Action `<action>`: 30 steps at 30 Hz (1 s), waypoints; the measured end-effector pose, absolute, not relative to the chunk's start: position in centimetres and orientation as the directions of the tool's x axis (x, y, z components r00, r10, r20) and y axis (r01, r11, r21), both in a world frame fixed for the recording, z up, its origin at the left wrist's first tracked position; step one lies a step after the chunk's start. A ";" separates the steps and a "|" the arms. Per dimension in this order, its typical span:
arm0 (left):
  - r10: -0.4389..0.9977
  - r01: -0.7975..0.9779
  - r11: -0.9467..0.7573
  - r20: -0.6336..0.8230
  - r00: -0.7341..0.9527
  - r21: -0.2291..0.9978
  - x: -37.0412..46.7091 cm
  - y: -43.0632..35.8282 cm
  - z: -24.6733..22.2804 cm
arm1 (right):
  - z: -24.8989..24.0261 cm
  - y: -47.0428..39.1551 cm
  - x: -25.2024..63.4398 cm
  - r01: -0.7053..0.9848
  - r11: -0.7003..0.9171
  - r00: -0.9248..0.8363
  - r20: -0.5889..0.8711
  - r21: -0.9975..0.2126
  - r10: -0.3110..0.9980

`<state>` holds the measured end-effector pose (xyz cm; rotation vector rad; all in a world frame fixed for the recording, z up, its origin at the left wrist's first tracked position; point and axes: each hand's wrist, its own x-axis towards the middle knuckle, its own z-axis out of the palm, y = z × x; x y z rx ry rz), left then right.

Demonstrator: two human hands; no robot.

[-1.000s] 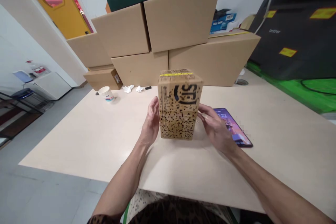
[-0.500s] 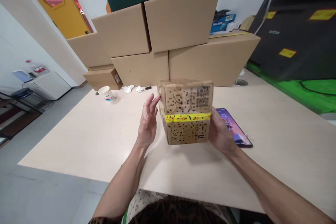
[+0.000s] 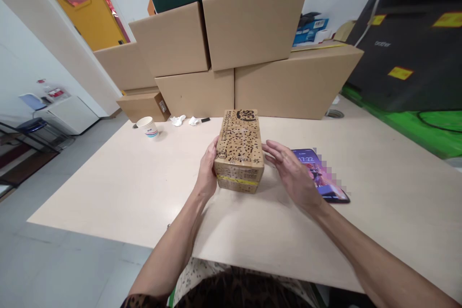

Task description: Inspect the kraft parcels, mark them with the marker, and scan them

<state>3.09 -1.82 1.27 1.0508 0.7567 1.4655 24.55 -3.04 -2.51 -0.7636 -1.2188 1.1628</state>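
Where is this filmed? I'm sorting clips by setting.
Probably an office storeroom or packing room: plain cartons stacked along the table, a courier parcel under the left hand, and a large covered printer nearby.

— What does the person wear on the arms?
— Nothing that shows: both forearms are bare from the wrists back to the lower edge of the view, and the left hand (image 3: 208,169) and right hand (image 3: 294,175) carry no rings, watch or gloves that I can make out
— And lower down?
— At the bottom edge, between the arms, there is a dark garment with a brown and black leopard-like print (image 3: 249,291). Just above it sits a paler cloth, off-white with small dark speckles (image 3: 197,274)
— Anything else?
— A narrow green strip (image 3: 173,296) shows beside the pale cloth; what it belongs to I cannot tell
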 end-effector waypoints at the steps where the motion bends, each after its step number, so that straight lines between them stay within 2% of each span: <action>1: 0.982 -0.413 -0.145 0.181 0.048 0.899 3.1 -1.8 1.5 | -2.7 -3.1 24.5 -0.249 0.278 -0.069 0.303 -0.928 0.950; 6: 0.974 -0.429 -0.081 0.163 0.157 0.900 2.4 -2.3 2.3 | -2.5 -3.5 24.3 -0.262 0.247 -0.078 0.275 -0.933 0.958; 12: 0.881 -0.399 -0.269 0.391 0.267 0.877 1.8 -2.4 1.3 | -0.4 -3.9 24.9 -0.377 0.314 0.035 0.325 -0.871 0.945; 16: 0.920 -0.366 -0.214 0.313 0.236 0.906 1.9 -2.1 1.1 | -0.2 -3.3 25.3 -0.399 0.334 0.098 0.322 -0.854 0.941; 22: 0.963 -0.270 -0.114 0.173 0.206 0.956 2.2 -1.6 0.9 | -1.2 -2.7 24.8 -0.330 0.273 0.093 0.256 -0.904 0.962; 26: 0.933 -0.272 -0.163 0.238 0.271 0.948 2.6 -1.8 1.0 | -1.4 -2.9 24.6 -0.350 0.250 0.053 0.248 -0.902 0.967; 30: 0.931 -0.405 -0.189 0.295 0.217 0.894 2.5 -2.0 1.4 | -1.1 -2.9 25.2 -0.343 0.299 0.025 0.309 -0.891 0.951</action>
